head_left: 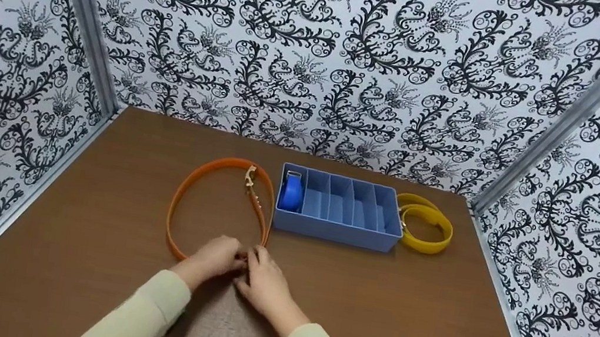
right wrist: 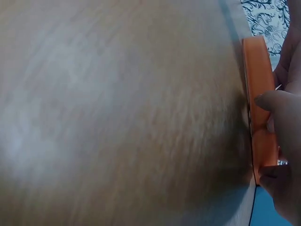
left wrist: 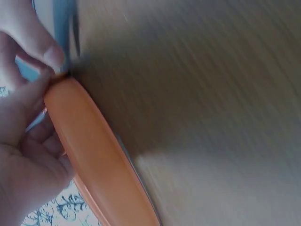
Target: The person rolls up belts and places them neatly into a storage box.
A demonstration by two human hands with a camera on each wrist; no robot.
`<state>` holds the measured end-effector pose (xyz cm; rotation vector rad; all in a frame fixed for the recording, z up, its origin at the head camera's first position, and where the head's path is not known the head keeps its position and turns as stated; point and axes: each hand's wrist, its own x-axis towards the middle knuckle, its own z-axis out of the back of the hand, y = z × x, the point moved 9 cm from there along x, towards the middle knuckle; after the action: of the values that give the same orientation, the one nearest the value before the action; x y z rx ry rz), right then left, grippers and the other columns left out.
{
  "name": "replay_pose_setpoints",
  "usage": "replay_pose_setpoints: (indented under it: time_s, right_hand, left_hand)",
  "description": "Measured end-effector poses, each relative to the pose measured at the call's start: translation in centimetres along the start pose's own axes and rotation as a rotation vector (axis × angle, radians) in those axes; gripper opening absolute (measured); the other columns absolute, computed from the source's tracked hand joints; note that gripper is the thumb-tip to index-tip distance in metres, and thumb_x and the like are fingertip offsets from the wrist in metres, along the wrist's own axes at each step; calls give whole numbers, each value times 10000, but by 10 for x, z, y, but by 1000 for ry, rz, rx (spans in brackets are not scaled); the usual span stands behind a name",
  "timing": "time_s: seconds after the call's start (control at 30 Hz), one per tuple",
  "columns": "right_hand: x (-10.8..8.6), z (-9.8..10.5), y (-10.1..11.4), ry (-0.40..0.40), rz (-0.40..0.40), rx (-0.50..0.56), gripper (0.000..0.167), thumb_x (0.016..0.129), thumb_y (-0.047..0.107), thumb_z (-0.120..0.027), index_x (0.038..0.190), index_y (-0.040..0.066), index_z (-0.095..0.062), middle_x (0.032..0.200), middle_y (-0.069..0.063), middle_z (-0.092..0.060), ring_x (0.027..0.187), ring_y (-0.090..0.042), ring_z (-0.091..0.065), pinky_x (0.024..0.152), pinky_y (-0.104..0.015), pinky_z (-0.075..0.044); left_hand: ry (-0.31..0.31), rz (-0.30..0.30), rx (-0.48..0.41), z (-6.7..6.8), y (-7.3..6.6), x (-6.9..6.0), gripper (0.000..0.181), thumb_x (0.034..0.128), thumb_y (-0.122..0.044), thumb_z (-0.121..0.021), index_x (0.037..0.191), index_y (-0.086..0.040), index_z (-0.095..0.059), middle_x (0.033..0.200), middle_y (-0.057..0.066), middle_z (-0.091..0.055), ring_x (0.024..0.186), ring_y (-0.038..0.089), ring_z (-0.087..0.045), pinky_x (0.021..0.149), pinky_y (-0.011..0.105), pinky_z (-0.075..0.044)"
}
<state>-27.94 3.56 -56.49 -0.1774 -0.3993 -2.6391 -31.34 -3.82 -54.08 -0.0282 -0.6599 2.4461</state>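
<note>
An orange belt (head_left: 178, 198) lies in a wide loop on the table, its gold-coloured buckle (head_left: 250, 177) at the far side of the loop. At the near end of the loop my left hand (head_left: 218, 254) pinches the strap. Right beside it, my right hand (head_left: 266, 282) holds the same belt with thumb and fingers. In the left wrist view the orange strap (left wrist: 99, 150) stands on edge, bent sharply at the fingertips. The right wrist view shows a thumb pressing on the flat of the strap (right wrist: 258, 70). The fingers partly cover the held section.
Behind and right of the hands stands a blue-grey divided tray (head_left: 335, 233). A rolled blue belt (head_left: 291, 193) sits in its leftmost compartment. A coiled yellow belt (head_left: 428, 247) lies against the tray's right side. Patterned walls enclose the brown table (head_left: 401, 326) at the back and sides.
</note>
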Motion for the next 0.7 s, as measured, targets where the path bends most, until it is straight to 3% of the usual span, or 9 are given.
replay_pose_setpoints:
  time_s: [0.13,0.3,0.47,0.7]
  right_hand:
    - [0,0,-1,9,-39,-11,626,851,435,-723,1285,10,-569,1359,-172,-452,1154,-327,-556,947,-437,-472]
    - [1,3,-6,30,-116,27,690,815,577,-702,1183,0,-617,1311,-148,-484,1088,-295,-590,916,-417,-496]
    - [1,5,-9,43,-170,-13,797,750,681,-689,1124,-20,-624,1267,-147,-500,1044,-281,-608,882,-397,-518]
    - [-1,9,-19,17,-231,-71,913,716,767,-637,1137,-43,-619,1229,-139,-537,1023,-292,-618,832,-406,-539]
  left_hand:
    - [109,-49,84,4,11,-14,99,850,-209,-743,806,-125,-719,725,-26,-644,649,159,-572,624,381,-491]
    - [197,-8,112,15,32,-31,85,775,-185,-776,816,-124,-733,738,-33,-652,664,172,-587,661,399,-520]
    - [185,34,191,30,54,-43,95,721,-133,-786,781,-119,-714,722,-19,-636,681,213,-585,695,428,-515]
    - [143,10,240,37,68,-46,69,737,-130,-767,791,-120,-725,732,-18,-634,722,244,-569,750,447,-490]
